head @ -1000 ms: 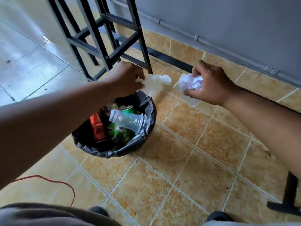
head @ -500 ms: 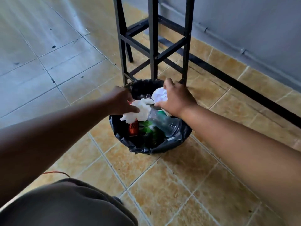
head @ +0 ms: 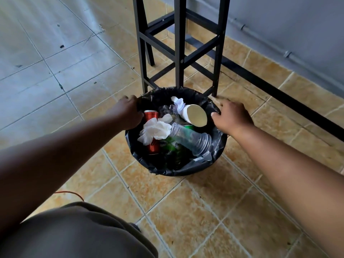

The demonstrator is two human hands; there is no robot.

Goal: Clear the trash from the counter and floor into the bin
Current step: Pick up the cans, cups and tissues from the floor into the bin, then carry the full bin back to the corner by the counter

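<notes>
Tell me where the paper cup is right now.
In the head view, the paper cup lies on its side inside the bin, at its right rear, beside a crumpled tissue and near the right hand.

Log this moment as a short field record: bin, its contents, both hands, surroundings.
bin: round bin with black liner, on tan floor tiles
contents: crumpled white tissue, clear plastic bottle, red can, paper cup on its side, white paper wad
left hand: at the bin's left rim, holding no trash
right hand: at the right rim, fingers spread, empty
surroundings: black stool frame behind the bin
</notes>
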